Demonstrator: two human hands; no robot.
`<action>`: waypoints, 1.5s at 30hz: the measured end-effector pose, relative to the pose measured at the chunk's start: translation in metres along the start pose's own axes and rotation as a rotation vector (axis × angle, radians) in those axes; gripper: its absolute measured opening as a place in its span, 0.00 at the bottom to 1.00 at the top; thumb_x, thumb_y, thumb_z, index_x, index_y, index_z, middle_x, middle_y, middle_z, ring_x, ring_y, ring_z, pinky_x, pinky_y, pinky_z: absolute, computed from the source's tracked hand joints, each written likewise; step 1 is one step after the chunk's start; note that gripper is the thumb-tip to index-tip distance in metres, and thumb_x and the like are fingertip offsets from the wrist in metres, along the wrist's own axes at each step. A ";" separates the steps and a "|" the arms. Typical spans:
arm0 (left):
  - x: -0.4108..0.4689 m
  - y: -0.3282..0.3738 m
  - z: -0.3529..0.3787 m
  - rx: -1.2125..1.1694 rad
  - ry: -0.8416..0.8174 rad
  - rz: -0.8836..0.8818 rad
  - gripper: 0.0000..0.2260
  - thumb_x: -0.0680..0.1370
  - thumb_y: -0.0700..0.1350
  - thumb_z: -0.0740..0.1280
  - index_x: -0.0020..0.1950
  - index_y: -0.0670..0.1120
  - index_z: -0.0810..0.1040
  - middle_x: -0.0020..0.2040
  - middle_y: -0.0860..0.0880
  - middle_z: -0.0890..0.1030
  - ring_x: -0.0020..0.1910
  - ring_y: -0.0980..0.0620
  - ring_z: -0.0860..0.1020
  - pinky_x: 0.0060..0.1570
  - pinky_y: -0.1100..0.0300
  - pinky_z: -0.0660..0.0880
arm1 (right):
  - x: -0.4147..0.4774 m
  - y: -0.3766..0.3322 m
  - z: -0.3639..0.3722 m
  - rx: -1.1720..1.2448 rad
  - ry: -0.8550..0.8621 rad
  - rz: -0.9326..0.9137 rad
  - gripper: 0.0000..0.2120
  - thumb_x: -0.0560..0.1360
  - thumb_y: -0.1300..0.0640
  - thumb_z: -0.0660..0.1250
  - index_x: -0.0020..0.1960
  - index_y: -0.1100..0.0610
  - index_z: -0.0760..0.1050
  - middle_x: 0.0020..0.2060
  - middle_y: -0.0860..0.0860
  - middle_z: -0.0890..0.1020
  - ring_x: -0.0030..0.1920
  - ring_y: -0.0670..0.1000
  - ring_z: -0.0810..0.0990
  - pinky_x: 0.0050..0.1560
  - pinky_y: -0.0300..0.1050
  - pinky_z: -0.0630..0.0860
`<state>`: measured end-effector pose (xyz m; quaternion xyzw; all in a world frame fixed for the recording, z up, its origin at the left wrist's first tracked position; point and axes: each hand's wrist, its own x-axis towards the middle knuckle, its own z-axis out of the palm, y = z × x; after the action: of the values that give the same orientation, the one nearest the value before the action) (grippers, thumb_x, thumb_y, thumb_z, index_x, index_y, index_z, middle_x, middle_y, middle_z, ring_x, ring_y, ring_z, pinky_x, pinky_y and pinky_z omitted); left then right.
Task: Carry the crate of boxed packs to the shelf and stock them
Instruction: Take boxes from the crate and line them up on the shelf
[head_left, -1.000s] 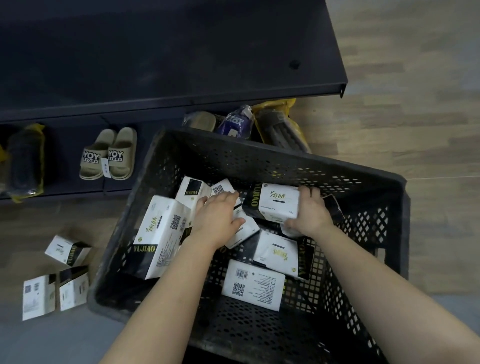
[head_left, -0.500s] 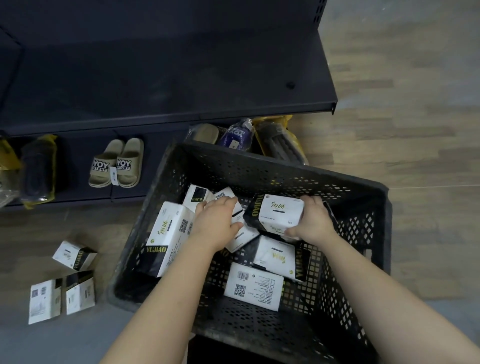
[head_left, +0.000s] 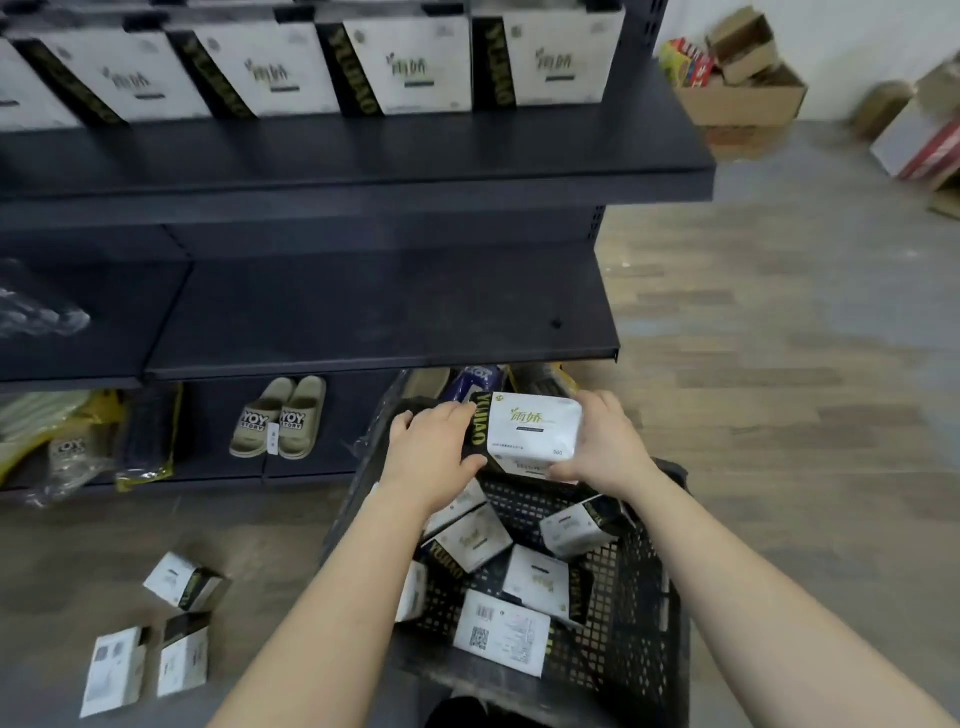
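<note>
A black perforated plastic crate (head_left: 639, 597) stands on the floor in front of me with several white-and-black boxed packs (head_left: 535, 579) loose inside. Above its far rim I hold a stack of white boxed packs (head_left: 535, 428) between both hands. My left hand (head_left: 434, 454) grips the stack's black left end, and my right hand (head_left: 602, 441) grips its right end. The dark shelf (head_left: 363, 312) just beyond is bare. On the upper shelf (head_left: 363, 145) stands a row of the same packs (head_left: 410, 65).
Three packs (head_left: 184, 579) lie on the floor at the left of the crate. Beige slippers (head_left: 280, 418) and bagged goods sit on the bottom shelf. Cardboard boxes (head_left: 737, 88) stand by the wall at far right. Wooden floor extends to the right.
Both hands have lifted the stack of packs out of the crate to above its far rim. My view has tilted up, bringing the upper stocked shelf into sight.
</note>
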<state>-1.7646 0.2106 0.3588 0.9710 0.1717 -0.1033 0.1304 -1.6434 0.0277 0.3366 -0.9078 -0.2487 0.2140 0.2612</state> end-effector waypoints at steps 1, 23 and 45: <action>-0.002 0.002 -0.015 -0.001 0.029 0.000 0.30 0.79 0.56 0.63 0.79 0.52 0.56 0.77 0.53 0.62 0.75 0.51 0.62 0.74 0.47 0.52 | -0.001 -0.012 -0.014 0.012 0.022 -0.022 0.45 0.56 0.52 0.82 0.69 0.55 0.65 0.61 0.51 0.68 0.63 0.52 0.70 0.60 0.51 0.73; -0.031 0.020 -0.167 -0.329 0.242 -0.127 0.33 0.81 0.59 0.57 0.80 0.53 0.42 0.66 0.41 0.69 0.58 0.39 0.74 0.62 0.42 0.69 | -0.018 -0.119 -0.134 0.167 0.220 -0.372 0.48 0.56 0.55 0.84 0.70 0.50 0.64 0.63 0.48 0.66 0.62 0.46 0.70 0.66 0.44 0.71; -0.036 0.014 -0.170 -0.371 0.446 -0.127 0.47 0.75 0.57 0.70 0.79 0.55 0.36 0.67 0.44 0.65 0.59 0.45 0.74 0.62 0.47 0.71 | -0.007 -0.138 -0.146 0.120 0.170 -0.420 0.25 0.75 0.54 0.72 0.69 0.54 0.71 0.58 0.47 0.72 0.58 0.47 0.73 0.60 0.41 0.70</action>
<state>-1.7663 0.2360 0.5311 0.9166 0.2723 0.1378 0.2582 -1.6195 0.0723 0.5315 -0.8338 -0.3960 0.0923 0.3734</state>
